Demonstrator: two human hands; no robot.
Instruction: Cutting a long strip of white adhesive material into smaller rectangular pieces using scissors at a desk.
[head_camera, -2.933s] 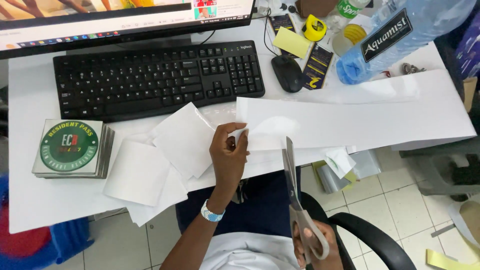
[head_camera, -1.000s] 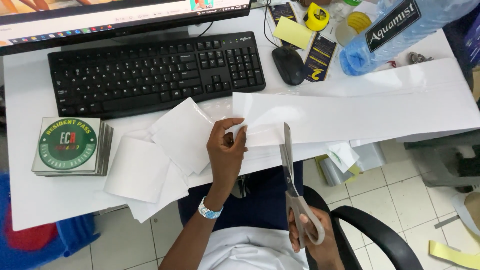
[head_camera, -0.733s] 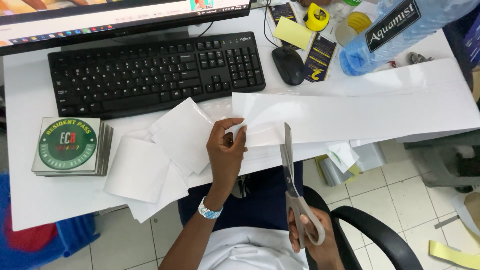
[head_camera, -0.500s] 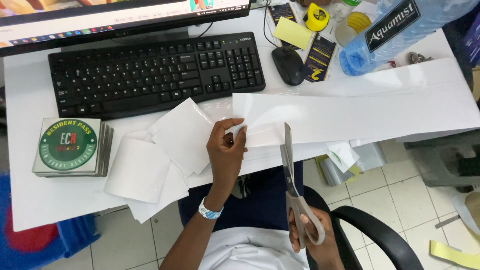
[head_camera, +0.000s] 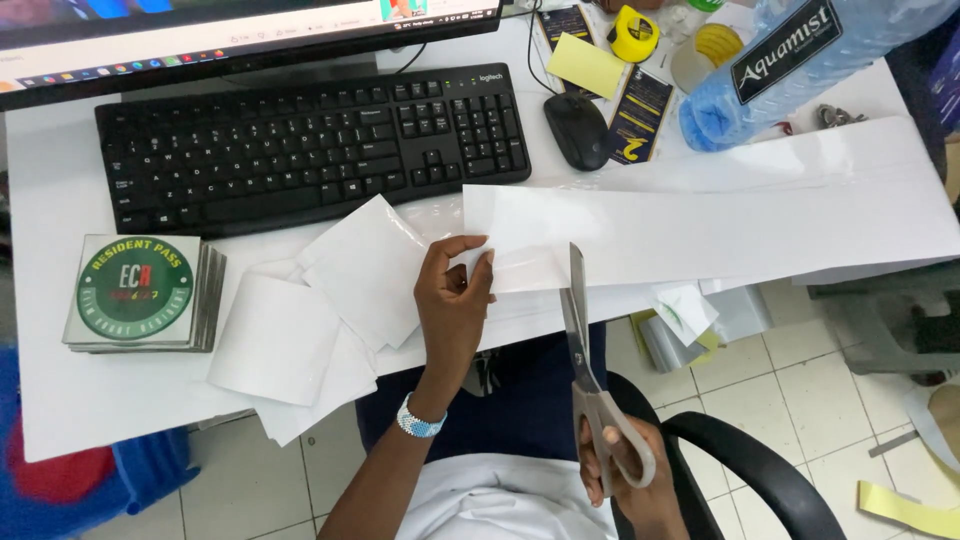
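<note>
Long white paper strip (head_camera: 720, 225) lying across desk edge, grey-handled scissors (head_camera: 592, 375) upright, blades at its lower edge

Bare forearms, white shirt, blue-and-white beaded wristband (head_camera: 418, 421) on left wrist.

A monitor screen (head_camera: 250, 25) spans the top edge. A square sticker stack (head_camera: 137, 292) with a green round label lies left; a blue bottle's black label (head_camera: 785, 50) shows top right.

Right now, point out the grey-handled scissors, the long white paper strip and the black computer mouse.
grey-handled scissors (head_camera: 578, 330), head view, on the blades.
long white paper strip (head_camera: 740, 225), head view, mid-sheet.
black computer mouse (head_camera: 577, 130), head view, on its back.
</note>
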